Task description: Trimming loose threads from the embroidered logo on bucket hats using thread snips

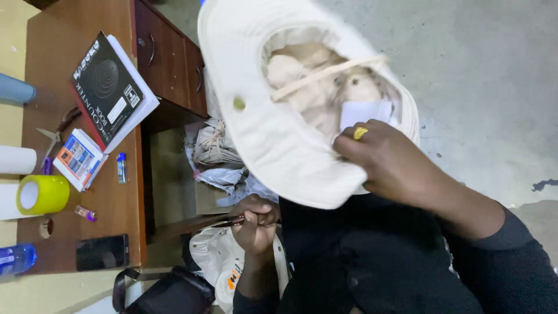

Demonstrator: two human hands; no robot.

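Concrete floor (494, 58), right hand (395, 166) grips cream hat (273, 134) w/ cord inside, left hand (256, 224) closed on scissors (224, 221)

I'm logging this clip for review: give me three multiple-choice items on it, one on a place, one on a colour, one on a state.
1. Where does the black notebook lie?
A. on the wooden desk
B. on the concrete floor
C. inside the hat

2. What colour is the tape roll on the desk?
A. red
B. yellow
C. black

3. How is the bucket hat held?
A. flat on the desk
B. hanging from a hook
C. held up with its inside showing

Answers: 1 A, the black notebook rests on the wooden desk. 2 B, the tape roll is yellow. 3 C, the right hand grips the brim of the cream bucket hat, lining visible; the left hand holds a thin tool.
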